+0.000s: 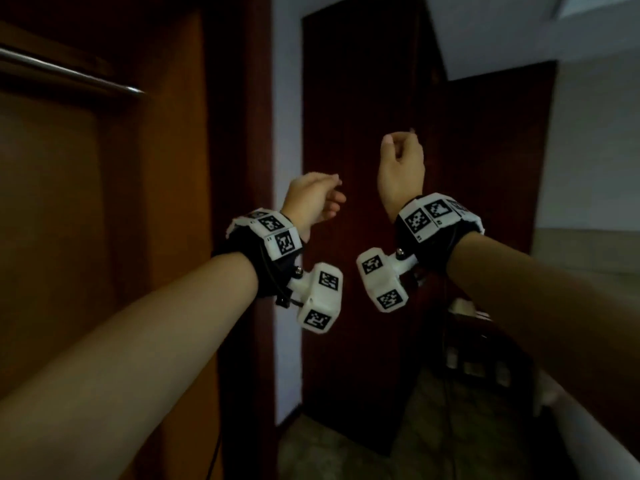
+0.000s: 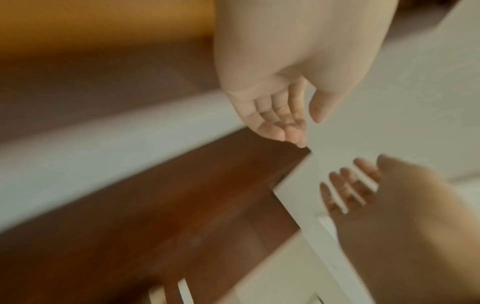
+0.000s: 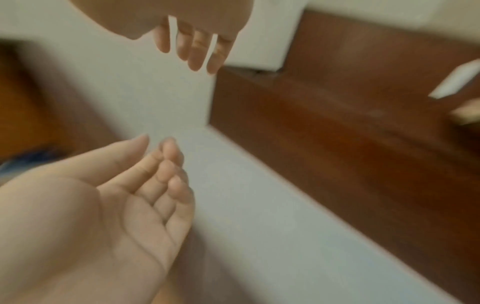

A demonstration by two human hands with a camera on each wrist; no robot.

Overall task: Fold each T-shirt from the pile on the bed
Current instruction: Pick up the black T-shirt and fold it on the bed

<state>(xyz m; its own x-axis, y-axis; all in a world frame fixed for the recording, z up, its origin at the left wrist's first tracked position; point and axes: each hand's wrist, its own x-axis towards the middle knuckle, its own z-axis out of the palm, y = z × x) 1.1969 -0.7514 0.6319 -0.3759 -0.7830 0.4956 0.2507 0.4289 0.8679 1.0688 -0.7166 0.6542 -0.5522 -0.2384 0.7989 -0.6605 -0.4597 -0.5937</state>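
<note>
No T-shirt or pile shows in any view. Both my bare hands are raised in the air in front of a dark wooden door (image 1: 363,220). My left hand (image 1: 329,197) is lower and to the left, its fingers loosely extended and holding nothing; the left wrist view shows this left hand (image 2: 348,189) with its fingers slightly spread. My right hand (image 1: 398,147) is higher, with relaxed, lightly curled fingers. In the right wrist view the right hand (image 3: 158,160) has an empty palm. The two hands are apart and do not touch.
An open wooden wardrobe with a metal rail (image 1: 69,74) stands to the left. A white wall strip (image 1: 285,133) runs between wardrobe and door. A dark piece of furniture (image 1: 481,355) stands low on the right, above a tiled floor (image 1: 329,445).
</note>
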